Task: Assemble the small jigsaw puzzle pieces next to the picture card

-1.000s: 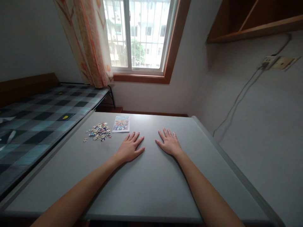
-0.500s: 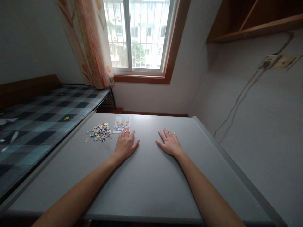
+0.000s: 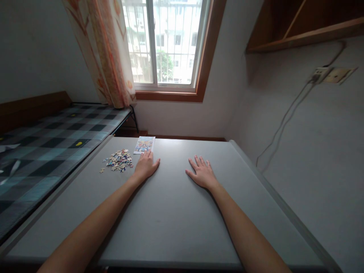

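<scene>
My left hand (image 3: pixel 145 165) lies on the grey table with its fingertips over the lower edge of a small printed picture sheet (image 3: pixel 144 144). Its thumb is spread, and nothing shows in its grip. Just left of that hand is a loose pile of jigsaw pieces (image 3: pixel 120 160), with one piece (image 3: pixel 102 170) apart at the pile's lower left. To the right, my right hand (image 3: pixel 201 172) rests flat on the table, palm down and fingers spread, holding nothing.
The grey table (image 3: pixel 170 220) fills the foreground. On the left is a bed with a checked cover (image 3: pixel 57 140). A curtain (image 3: pixel 110 57) hangs beside a barred window. A wooden shelf (image 3: pixel 301 34) and a socket with a cable (image 3: pixel 321 74) are on the right.
My left hand has moved slightly up and left onto the sheet's lower edge, and the sheet sits a little farther away. My right hand stays spread in place.
</scene>
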`<state>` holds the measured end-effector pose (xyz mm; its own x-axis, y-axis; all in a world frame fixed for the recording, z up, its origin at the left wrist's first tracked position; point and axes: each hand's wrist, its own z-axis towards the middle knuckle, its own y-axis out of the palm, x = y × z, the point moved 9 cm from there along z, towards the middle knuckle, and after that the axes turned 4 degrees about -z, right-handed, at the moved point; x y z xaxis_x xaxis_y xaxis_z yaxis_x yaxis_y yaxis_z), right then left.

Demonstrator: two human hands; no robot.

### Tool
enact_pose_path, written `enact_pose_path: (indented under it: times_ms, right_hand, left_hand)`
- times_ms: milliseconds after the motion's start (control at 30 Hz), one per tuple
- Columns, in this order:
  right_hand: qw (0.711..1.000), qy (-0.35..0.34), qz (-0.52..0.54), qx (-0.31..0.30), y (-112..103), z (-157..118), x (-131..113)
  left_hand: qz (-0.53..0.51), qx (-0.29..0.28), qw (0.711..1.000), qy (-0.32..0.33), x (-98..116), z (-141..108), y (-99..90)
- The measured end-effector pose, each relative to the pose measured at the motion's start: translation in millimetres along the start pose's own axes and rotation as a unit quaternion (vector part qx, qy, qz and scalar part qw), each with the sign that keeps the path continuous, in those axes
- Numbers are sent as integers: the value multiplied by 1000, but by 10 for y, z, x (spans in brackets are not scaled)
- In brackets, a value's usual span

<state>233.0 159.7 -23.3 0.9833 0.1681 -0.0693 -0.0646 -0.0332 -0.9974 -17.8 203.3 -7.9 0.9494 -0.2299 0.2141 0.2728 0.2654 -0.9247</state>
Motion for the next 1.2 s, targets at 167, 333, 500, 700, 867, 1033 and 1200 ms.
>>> enact_pose_path:
  times_ms: [167, 333, 500, 700, 867, 1033, 1200]
  right_hand:
    - [1000, -1, 4, 0, 14, 9, 9]
    - [1000, -3, 1, 3, 36, 31, 22]
    - [1000, 0, 2, 6, 10, 21, 9]
    - [1000, 3, -1, -3, -6, 6, -2]
    - [1000, 2, 4, 2, -16, 2, 2]
    - [1000, 3, 4, 1, -3, 7, 13]
    - [1000, 2, 9, 11, -4, 14, 11]
  left_hand:
    - [9, 28, 999, -16, -5, -68, -102]
    - [41, 90, 995, -7, -283, -255, -452]
    - [63, 102, 989, -90, -1315, -497, -714]
    - [-31, -38, 998, -40, -2099, -388, -415]
    - [-67, -53, 996, -41, -2151, -132, -327]
    - [-61, -76, 994, -42, -2023, 6, -290]
    - [-71, -91, 993, -18, -1831, 55, -226]
